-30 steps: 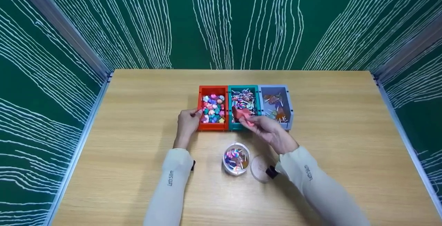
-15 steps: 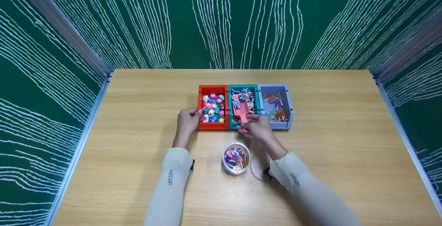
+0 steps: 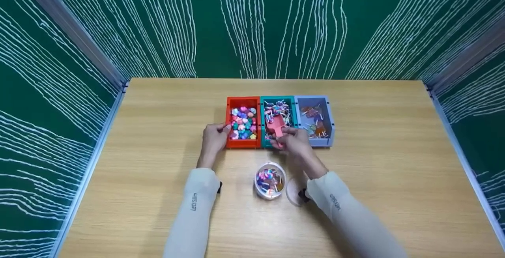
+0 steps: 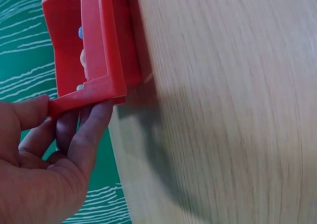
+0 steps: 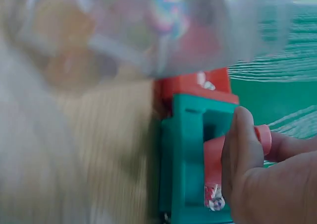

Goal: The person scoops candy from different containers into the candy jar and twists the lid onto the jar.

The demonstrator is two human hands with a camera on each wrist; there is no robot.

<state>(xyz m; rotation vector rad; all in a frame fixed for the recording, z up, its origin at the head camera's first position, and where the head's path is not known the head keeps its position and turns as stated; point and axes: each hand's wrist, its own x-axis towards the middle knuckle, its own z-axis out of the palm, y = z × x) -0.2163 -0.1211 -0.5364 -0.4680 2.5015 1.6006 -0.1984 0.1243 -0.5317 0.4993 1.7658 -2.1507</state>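
Observation:
My left hand pinches the left wall of the red bin; in the left wrist view the thumb lies on one side of that wall and fingers on the other. Colourful bead-like pieces lie inside the red bin. With my right hand I grip a pink scoop by its handle. Its blade sits in the teal bin, among small lollipop-like pieces. The right wrist view shows the scoop partly hidden behind the fingers.
A grey-blue bin with translucent pieces on sticks adjoins the teal one. Nearer me stands an uncovered clear jar with mixed pieces, and a round clear lid lies beside it. Green walls with white lines enclose the wooden table.
The right hand has swung left and turned, bringing the scoop from a tilted pose to face-up with its blade pointing away, then shifted it slightly forward. My left hand keeps its place.

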